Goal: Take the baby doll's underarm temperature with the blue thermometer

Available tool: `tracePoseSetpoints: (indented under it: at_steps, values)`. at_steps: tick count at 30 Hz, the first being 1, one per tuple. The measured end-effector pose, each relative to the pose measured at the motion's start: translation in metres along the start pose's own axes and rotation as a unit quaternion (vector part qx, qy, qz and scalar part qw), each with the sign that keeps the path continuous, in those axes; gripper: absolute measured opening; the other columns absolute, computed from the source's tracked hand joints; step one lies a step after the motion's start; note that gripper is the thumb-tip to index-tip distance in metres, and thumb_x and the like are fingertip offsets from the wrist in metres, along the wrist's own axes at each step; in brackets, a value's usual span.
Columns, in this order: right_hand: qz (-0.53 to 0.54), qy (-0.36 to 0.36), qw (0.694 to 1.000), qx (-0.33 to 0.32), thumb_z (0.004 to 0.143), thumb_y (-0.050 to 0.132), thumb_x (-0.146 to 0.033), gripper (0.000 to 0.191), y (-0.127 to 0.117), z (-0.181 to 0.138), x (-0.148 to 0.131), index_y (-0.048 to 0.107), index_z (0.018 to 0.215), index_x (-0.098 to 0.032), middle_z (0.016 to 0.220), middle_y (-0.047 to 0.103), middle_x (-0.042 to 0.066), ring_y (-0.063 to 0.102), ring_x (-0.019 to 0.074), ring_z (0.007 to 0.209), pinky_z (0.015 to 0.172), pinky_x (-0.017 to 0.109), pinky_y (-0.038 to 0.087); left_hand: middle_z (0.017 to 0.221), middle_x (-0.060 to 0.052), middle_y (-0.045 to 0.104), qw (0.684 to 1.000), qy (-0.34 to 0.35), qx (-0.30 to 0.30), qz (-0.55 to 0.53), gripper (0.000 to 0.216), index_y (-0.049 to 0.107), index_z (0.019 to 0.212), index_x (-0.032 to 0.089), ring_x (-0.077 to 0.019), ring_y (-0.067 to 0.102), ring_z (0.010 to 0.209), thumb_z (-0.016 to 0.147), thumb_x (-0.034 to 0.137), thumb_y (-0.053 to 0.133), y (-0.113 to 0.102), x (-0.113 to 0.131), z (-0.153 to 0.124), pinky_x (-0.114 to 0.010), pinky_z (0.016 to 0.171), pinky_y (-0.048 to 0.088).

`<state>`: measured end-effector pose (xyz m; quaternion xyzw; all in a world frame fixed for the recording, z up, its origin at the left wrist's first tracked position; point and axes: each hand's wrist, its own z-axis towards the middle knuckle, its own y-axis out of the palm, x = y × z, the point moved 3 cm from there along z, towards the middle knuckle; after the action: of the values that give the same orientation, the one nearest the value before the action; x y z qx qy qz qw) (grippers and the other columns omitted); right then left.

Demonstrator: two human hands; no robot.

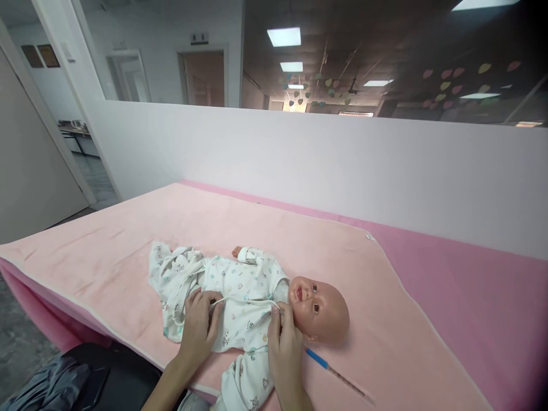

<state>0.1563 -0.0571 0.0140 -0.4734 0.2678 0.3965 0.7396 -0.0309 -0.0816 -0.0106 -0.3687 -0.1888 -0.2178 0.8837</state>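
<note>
Across the doll (252, 328), face-up on a blanket (398, 365), I see a white cord (244, 299). My right hand (287, 342) pinches it by the neck; my left hand (199, 322) curls at its other visible end, whether gripping I can't tell. Beside the right hand lies a blue-handled stick (317, 358); beyond, a wall (325, 171).

one head-worn view from above the pink-covered table (406, 319), forward and down, white wall (321, 160) beyond
</note>
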Motion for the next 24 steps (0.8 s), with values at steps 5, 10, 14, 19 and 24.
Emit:
tracePoseSetpoints:
  at_steps: [5,10,14,19,24]
  values:
    - [-0.011,-0.012,1.000,0.007,0.093,0.030,-0.041,0.035,-0.001,0.001,-0.003,0.055,0.086,-0.018,0.060,0.060,0.003,0.054,0.0153,0.046,0.043,0.023,0.036,0.088,-0.003,0.063,1.000,-0.012,-0.002,-0.002,0.018,0.052,0.094,0.021,-0.0194,0.056,0.089,0.093,0.020,0.034,0.002,-0.002,0.000,-0.045,0.097,0.031]
    - [-0.005,-0.006,1.000,0.003,0.093,0.029,-0.041,0.036,-0.002,0.000,-0.005,0.055,0.088,-0.017,0.058,0.059,0.003,0.053,0.0159,0.045,0.044,0.024,0.036,0.094,-0.004,0.064,1.000,0.004,-0.027,0.000,0.021,0.054,0.105,0.022,-0.0206,0.057,0.089,0.091,0.026,0.040,-0.003,0.003,0.004,-0.044,0.093,0.033]
    - [0.002,0.000,1.000,-0.007,0.094,0.029,-0.041,0.035,-0.002,-0.001,-0.004,0.055,0.089,-0.017,0.058,0.059,0.003,0.052,0.0162,0.045,0.044,0.024,0.037,0.089,-0.002,0.065,0.999,0.020,-0.025,0.009,0.016,0.058,0.098,0.022,-0.0204,0.058,0.086,0.087,0.026,0.046,-0.005,0.007,0.005,-0.043,0.091,0.035]
    - [-0.012,-0.008,1.000,-0.010,0.093,0.030,-0.042,0.037,-0.005,0.002,-0.007,0.056,0.088,-0.016,0.066,0.063,0.006,0.058,0.0167,0.053,0.047,0.023,0.040,0.086,-0.001,0.066,1.000,0.006,0.016,-0.017,0.012,0.058,0.093,0.022,-0.0184,0.061,0.082,0.088,0.024,0.047,-0.007,0.004,0.002,-0.043,0.095,0.037]
    - [-0.005,-0.040,0.999,-0.006,0.091,0.035,-0.044,0.040,-0.019,-0.020,0.004,0.061,0.102,-0.017,0.068,0.067,0.008,0.059,0.0168,0.052,0.050,0.023,0.046,0.094,-0.002,0.068,0.998,0.029,0.063,0.004,0.014,0.060,0.099,0.022,-0.0202,0.060,0.095,0.086,0.021,0.053,-0.014,-0.002,-0.006,-0.043,0.095,0.041]
